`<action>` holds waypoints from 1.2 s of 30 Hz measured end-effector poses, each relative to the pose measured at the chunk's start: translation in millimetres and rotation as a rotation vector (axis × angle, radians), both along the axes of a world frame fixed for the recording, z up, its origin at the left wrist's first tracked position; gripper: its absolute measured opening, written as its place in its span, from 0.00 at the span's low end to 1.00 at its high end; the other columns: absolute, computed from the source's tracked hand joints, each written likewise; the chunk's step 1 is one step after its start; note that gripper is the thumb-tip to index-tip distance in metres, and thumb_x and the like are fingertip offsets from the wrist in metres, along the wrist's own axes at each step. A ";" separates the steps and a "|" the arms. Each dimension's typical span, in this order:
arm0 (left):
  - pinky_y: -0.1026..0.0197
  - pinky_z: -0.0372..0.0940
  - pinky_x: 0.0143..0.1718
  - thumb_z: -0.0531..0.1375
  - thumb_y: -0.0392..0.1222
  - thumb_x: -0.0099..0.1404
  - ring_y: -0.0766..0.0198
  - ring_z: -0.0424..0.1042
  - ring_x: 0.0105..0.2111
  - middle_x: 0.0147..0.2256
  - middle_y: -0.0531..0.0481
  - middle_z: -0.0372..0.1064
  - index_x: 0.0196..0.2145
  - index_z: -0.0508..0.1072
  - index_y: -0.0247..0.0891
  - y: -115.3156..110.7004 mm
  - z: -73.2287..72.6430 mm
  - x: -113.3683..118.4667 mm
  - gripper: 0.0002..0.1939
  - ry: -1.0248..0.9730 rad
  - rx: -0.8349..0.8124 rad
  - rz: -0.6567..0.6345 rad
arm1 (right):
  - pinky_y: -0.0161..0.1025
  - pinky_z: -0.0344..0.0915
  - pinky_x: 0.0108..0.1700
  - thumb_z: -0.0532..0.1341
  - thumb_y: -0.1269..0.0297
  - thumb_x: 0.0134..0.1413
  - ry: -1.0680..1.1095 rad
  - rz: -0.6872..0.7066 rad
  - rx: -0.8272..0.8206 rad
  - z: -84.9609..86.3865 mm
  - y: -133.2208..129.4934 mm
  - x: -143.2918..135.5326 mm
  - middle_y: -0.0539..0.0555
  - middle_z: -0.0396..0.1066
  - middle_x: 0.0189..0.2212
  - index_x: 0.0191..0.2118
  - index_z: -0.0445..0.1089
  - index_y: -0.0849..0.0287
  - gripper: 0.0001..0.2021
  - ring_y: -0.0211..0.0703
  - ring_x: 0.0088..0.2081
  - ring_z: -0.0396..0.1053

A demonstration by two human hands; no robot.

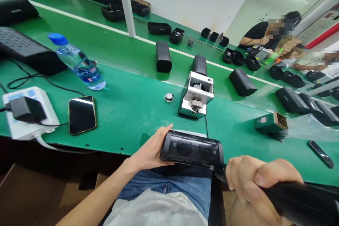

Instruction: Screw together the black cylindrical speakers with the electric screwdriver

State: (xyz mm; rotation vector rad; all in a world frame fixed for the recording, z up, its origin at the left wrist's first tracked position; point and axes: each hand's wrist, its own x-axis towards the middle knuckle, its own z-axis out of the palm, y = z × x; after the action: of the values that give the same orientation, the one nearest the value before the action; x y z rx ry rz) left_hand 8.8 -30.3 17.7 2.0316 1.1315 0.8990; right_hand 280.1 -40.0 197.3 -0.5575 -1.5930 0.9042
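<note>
My left hand [153, 150] grips the left end of a black speaker housing [192, 146] at the table's front edge, just above my lap. Two round perforated patches show on its upward face. My right hand [261, 182] is wrapped round a black electric screwdriver [296, 194], held nearly level. The screwdriver's front end points left and meets the lower right corner of the housing; whether its bit sits in a screw is hidden. Beyond the housing stands a white screw feeder [197, 93]. A small round metal part [168, 97] lies to the left of the feeder.
On the left are a water bottle [79, 61], a phone [82, 114] and a white power strip [30, 111] with cables. On the right lie an open green box [271, 123], a plastic bag and a dark slim object [320, 153]. Several black speakers line the green table [127, 109]; other people sit beyond.
</note>
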 end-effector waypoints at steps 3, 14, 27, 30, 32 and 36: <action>0.30 0.66 0.72 0.83 0.43 0.57 0.32 0.64 0.73 0.71 0.33 0.59 0.81 0.35 0.54 -0.3 -1.3 -0.6 0.74 -0.001 -0.014 -0.002 | 0.32 0.54 0.14 0.60 0.73 0.68 0.046 -0.074 -0.005 0.6 0.2 -3.2 0.39 0.54 0.18 0.41 0.66 0.51 0.07 0.33 0.12 0.52; 0.29 0.66 0.72 0.81 0.41 0.58 0.32 0.65 0.73 0.73 0.33 0.59 0.81 0.36 0.55 0.0 -5.1 -1.7 0.71 0.023 -0.082 0.037 | 0.33 0.55 0.18 0.65 0.71 0.64 0.143 -0.030 -0.098 -5.8 -1.3 -6.0 0.41 0.59 0.20 0.42 0.69 0.51 0.07 0.33 0.15 0.53; 0.29 0.65 0.72 0.80 0.36 0.57 0.33 0.65 0.74 0.75 0.35 0.56 0.81 0.37 0.58 -1.7 -6.5 -0.1 0.72 0.014 -0.102 0.076 | 0.35 0.64 0.18 0.71 0.68 0.57 0.358 -0.310 0.191 51.6 140.8 -31.0 0.38 0.63 0.18 0.37 0.70 0.51 0.10 0.35 0.15 0.61; 0.28 0.66 0.72 0.80 0.36 0.57 0.33 0.65 0.73 0.74 0.35 0.57 0.80 0.36 0.58 -1.7 -5.8 0.4 0.72 0.006 -0.106 0.066 | 0.38 0.67 0.21 0.71 0.63 0.59 0.255 -0.381 0.139 34.3 175.3 -50.7 0.39 0.62 0.18 0.35 0.67 0.51 0.11 0.35 0.16 0.63; 0.28 0.65 0.72 0.80 0.36 0.57 0.33 0.65 0.73 0.74 0.35 0.57 0.80 0.36 0.58 -1.5 -6.4 0.4 0.72 0.002 -0.107 0.062 | 0.37 0.66 0.21 0.72 0.61 0.59 0.221 -0.425 0.094 27.6 185.6 -58.4 0.39 0.62 0.19 0.35 0.67 0.51 0.11 0.34 0.16 0.62; 0.27 0.64 0.73 0.80 0.35 0.57 0.33 0.65 0.74 0.74 0.36 0.57 0.81 0.36 0.58 -0.6 -7.8 0.1 0.72 -0.003 -0.095 0.059 | 0.36 0.63 0.19 0.72 0.62 0.60 0.214 -0.459 0.057 25.4 188.9 -65.9 0.40 0.63 0.22 0.35 0.67 0.52 0.12 0.31 0.16 0.60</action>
State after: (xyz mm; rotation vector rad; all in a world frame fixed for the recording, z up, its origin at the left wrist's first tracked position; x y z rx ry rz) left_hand 9.0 -30.9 9.9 1.9288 1.2143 0.8608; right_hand 214.2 148.9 222.7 -0.7236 -1.2230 0.5496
